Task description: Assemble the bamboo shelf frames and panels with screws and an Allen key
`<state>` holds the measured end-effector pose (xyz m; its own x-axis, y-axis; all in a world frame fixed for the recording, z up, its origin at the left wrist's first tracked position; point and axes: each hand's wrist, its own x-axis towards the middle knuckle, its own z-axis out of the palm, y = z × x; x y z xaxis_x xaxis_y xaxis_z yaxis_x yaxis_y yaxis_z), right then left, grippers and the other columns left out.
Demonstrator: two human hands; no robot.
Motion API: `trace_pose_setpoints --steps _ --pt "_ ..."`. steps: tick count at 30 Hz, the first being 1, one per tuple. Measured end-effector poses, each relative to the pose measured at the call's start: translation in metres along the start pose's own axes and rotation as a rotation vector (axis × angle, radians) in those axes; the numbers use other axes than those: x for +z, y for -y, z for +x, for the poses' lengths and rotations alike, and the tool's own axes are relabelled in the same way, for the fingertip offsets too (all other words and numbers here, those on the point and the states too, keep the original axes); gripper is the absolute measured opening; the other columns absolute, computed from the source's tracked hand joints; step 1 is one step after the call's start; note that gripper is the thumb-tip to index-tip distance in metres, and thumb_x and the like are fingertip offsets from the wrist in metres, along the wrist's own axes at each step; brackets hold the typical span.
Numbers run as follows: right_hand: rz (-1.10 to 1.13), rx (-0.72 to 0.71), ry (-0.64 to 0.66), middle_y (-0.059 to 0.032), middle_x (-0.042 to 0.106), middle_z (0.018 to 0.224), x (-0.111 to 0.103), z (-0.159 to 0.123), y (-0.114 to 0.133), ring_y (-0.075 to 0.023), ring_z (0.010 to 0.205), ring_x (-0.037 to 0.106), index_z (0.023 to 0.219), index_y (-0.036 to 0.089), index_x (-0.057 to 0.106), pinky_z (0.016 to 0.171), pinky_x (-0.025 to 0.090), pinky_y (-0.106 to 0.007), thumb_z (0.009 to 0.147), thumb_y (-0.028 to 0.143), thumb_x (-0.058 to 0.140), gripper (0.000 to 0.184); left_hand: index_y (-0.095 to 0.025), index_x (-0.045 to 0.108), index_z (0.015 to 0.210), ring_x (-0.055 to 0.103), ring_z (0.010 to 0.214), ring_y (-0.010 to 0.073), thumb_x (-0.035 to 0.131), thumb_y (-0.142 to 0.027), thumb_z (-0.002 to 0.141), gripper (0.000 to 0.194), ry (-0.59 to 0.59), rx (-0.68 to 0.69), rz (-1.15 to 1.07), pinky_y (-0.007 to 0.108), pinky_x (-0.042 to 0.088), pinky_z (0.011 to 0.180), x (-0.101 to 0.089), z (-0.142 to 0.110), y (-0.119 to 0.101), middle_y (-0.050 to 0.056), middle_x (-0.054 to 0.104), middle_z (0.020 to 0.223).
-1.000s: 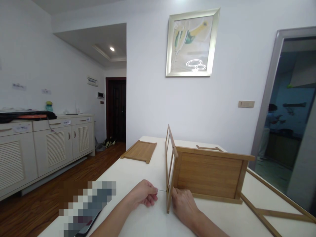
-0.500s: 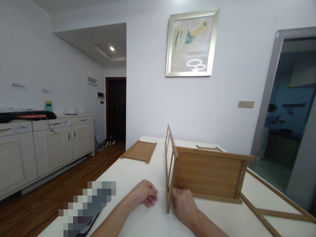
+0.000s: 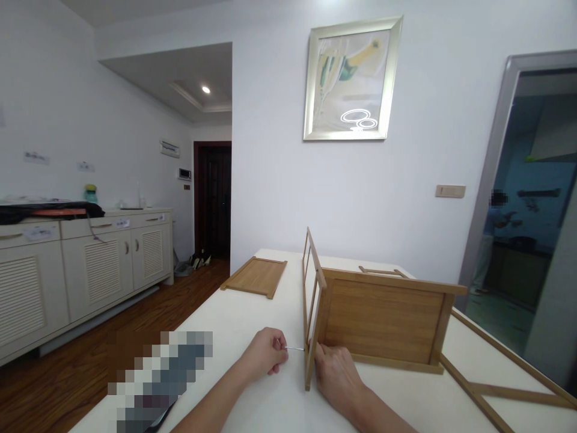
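Observation:
My left hand (image 3: 265, 352) is closed, fingers pinching the end of a thin silver hex key (image 3: 295, 349). Its shaft runs level to the right and its tip meets the lower part of an upright wooden side frame (image 3: 311, 328); the end inside my fingers is hidden. On the other side of that frame, my right hand (image 3: 338, 373) is closed round its lower part, thumb and fingertips partly hidden behind the wood. A brown wooden panel (image 3: 383, 319) stands on its long edge, joined to the side frame and reaching right.
A second wooden panel (image 3: 256, 276) lies flat on the white table (image 3: 243, 313). More wooden frame parts (image 3: 523, 394) lie at the right, a small one (image 3: 381, 272) at the back. A blurred-out dark object (image 3: 166, 385) lies front left. A person (image 3: 489, 234) stands beyond the doorway.
My left hand's fingers have curled and rolled round the end of the hex key, whose tip stays at the frame. My right hand and the wooden parts hold still.

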<state>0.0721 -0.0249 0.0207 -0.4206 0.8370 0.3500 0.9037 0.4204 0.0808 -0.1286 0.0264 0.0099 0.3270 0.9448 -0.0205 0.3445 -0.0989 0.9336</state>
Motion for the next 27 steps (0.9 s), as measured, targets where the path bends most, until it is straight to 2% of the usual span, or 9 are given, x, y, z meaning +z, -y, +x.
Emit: trace_pose_setpoints --steps 4,10,15,19,27 --pt "-0.001 0.000 -0.002 -0.0050 0.071 0.078 -0.0002 0.0001 -0.0001 -0.0181 0.069 0.064 0.100 0.016 0.055 0.057 0.032 -0.025 0.073 0.001 0.043 0.033 -0.017 0.056 0.067 0.050 0.041 0.0092 0.057 -0.016 0.063 0.003 -0.050 0.103 0.117 0.021 0.032 0.042 -0.0004 0.0001 0.0012 -0.006 0.052 0.055" --pt "0.002 -0.006 -0.007 -0.0052 0.071 0.080 -0.0014 0.0000 0.0003 -0.0182 0.070 0.064 0.102 0.016 0.056 0.057 0.033 -0.026 0.074 0.001 0.042 0.035 -0.016 0.062 0.066 0.053 0.061 0.0114 0.059 -0.013 0.062 0.006 -0.114 0.190 0.231 0.023 0.035 0.058 -0.0038 -0.0008 -0.0007 -0.003 0.060 0.063" --pt "-0.002 -0.001 -0.013 -0.0053 0.071 0.080 -0.0013 -0.0005 0.0003 -0.0190 0.070 0.064 0.103 0.016 0.055 0.057 0.032 -0.026 0.073 0.001 0.043 0.036 -0.015 0.063 0.068 0.051 0.052 0.0109 0.060 -0.020 0.064 0.007 -0.079 0.131 0.217 0.023 0.034 0.051 -0.0046 -0.0014 -0.0027 -0.002 0.058 0.058" --pt "0.001 -0.005 -0.016 -0.0054 0.071 0.080 0.0000 -0.0005 0.0000 -0.0187 0.069 0.064 0.104 0.016 0.055 0.056 0.031 -0.026 0.072 0.000 0.043 0.037 -0.014 0.062 0.074 0.046 0.038 0.0091 0.055 -0.032 0.073 0.019 -0.006 0.059 0.144 0.021 0.030 0.040 -0.0041 -0.0021 -0.0041 -0.002 0.060 0.055" --pt "0.011 -0.009 -0.018 -0.0050 0.071 0.081 0.0023 -0.0001 -0.0014 -0.0183 0.069 0.064 0.102 0.016 0.055 0.056 0.031 -0.026 0.074 0.002 0.043 0.033 -0.014 0.058 0.073 0.048 0.032 0.0096 0.051 -0.037 0.076 0.024 0.030 -0.042 0.007 0.021 0.028 0.032 -0.0002 0.0046 -0.0005 0.003 0.065 0.057"
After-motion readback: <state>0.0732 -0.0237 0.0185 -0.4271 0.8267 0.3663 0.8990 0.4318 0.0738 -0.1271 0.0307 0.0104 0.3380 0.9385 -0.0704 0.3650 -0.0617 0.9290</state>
